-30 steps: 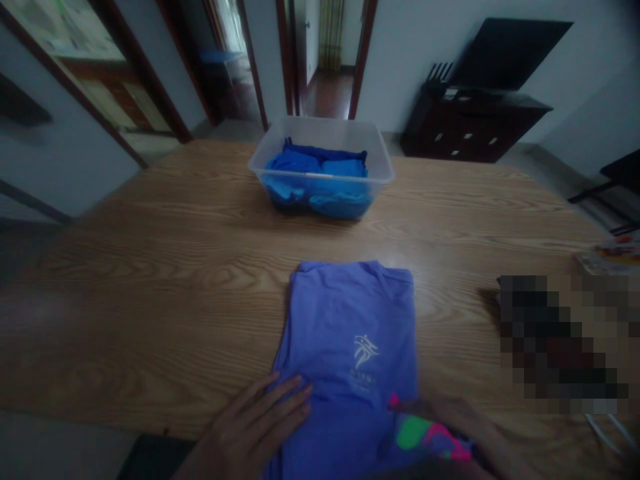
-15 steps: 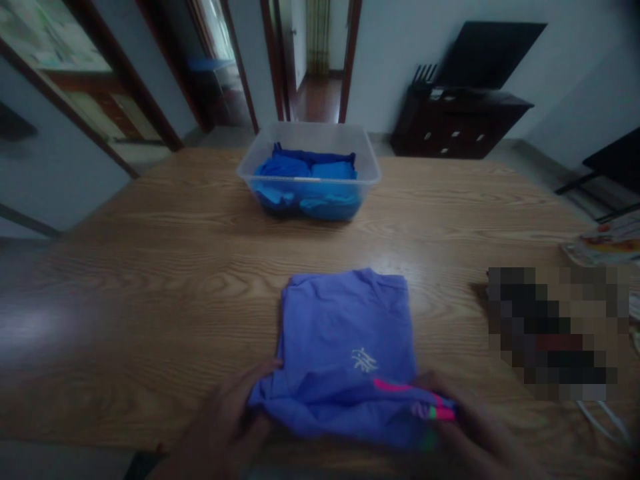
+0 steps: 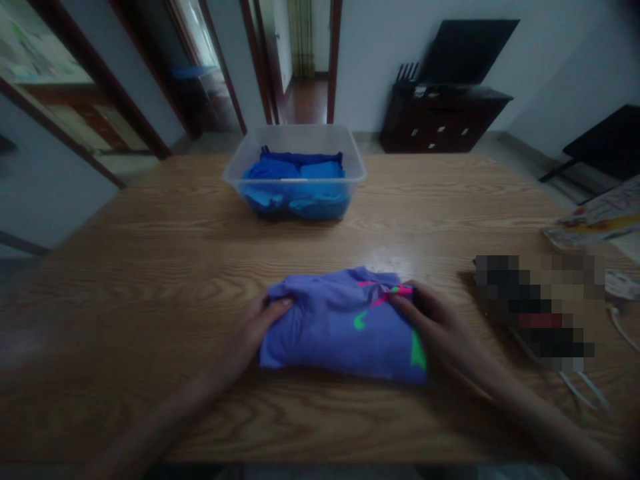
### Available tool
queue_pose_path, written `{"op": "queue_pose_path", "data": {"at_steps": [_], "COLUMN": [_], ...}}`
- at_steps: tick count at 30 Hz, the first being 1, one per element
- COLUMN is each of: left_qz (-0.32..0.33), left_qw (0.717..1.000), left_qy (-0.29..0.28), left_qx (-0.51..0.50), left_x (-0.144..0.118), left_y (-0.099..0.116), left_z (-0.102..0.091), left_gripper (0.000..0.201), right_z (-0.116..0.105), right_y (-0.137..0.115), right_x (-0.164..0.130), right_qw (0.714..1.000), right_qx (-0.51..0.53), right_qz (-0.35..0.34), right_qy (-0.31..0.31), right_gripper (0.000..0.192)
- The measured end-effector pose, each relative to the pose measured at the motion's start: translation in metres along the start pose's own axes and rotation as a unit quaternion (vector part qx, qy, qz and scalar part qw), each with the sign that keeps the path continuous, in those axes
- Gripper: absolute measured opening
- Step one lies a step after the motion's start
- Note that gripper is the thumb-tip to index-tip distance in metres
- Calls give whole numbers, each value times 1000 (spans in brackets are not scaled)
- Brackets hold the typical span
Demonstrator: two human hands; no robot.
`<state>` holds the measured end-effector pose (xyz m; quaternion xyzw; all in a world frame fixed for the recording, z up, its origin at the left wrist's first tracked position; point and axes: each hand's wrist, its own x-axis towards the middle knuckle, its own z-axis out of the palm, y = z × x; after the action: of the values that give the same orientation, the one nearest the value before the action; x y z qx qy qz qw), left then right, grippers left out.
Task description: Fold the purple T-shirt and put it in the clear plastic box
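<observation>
A purple T-shirt [image 3: 335, 333] with pink and green print lies folded on the wooden table [image 3: 150, 280], its near part doubled over toward the far edge. At its left far corner my left hand [image 3: 263, 320] grips the cloth, thumb on top and fingers hidden behind. My right hand [image 3: 430, 310] pinches the right far corner, where pink and green print shows. The fold underneath is mostly covered. Beyond the shirt stands a clear plastic bin [image 3: 295, 180] holding several folded blue garments [image 3: 320, 170].
To the right lies a paper bag [image 3: 540, 313], blurred out, with white cord handles. A printed packet [image 3: 595, 217] sits behind it near the table's right edge. A television [image 3: 467, 53] on a dark cabinet [image 3: 445, 117] stands against the far wall.
Both hands have carried the shirt's near edge away from me, folding it over the upper part. The small white print on its front is now covered. The view has shifted slightly right.
</observation>
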<state>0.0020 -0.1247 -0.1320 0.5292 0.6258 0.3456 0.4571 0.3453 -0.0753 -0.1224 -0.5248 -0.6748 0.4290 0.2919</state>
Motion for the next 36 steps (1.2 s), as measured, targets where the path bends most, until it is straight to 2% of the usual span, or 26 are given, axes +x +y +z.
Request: {"op": "queue_pose_path", "data": {"at_steps": [2, 4, 9, 12, 16, 19, 22, 24, 27, 29, 30, 33, 36], "left_qz": [-24, -19, 4, 24, 92, 117, 118, 143, 232, 295, 319, 350, 336], "left_qw": [999, 999, 1000, 998, 991, 981, 969, 954, 904, 865, 850, 822, 814], "left_qy": [-13, -15, -22, -39, -38, -22, 1, 30, 73, 50, 27, -32, -52], "left_qx": [-26, -22, 17, 38, 85, 152, 218, 261, 352, 403, 420, 449, 470], "left_x": [16, 24, 29, 31, 35, 41, 44, 40, 25, 14, 10, 10, 18], "left_y": [-4, -7, -7, 0, 6, -1, -9, -7, 11, 25, 29, 25, 5], "left_z": [5, 8, 4, -1, 0, 1, -2, -5, -4, 5, 12, 34, 44], "left_gripper": [51, 53, 54, 57, 56, 45, 44, 46, 44, 43, 44, 50, 62], "right_z": [-5, -8, -11, -11, -11, -9, -7, -6, -3, 3, 7, 26, 40], "right_y": [0, 1, 7, 9, 11, 17, 23, 22, 6, -9, -14, -19, -2], "right_x": [10, 19, 35, 36, 32, 33, 34, 31, 19, 9, 5, -1, 0], "right_qw": [1000, 999, 994, 989, 977, 958, 913, 881, 856, 841, 833, 828, 839], "right_qx": [-22, -40, -93, -136, -205, -284, -407, -472, -503, -499, -493, -467, -453], "right_qz": [2, 11, 8, -15, -45, -46, -36, -34, -94, -178, -223, -309, -300], "right_qy": [2, -6, -61, -52, -21, -9, -12, -7, 68, 110, 110, 36, -24], "right_gripper": [46, 50, 60, 60, 59, 57, 56, 53, 45, 39, 37, 47, 72]}}
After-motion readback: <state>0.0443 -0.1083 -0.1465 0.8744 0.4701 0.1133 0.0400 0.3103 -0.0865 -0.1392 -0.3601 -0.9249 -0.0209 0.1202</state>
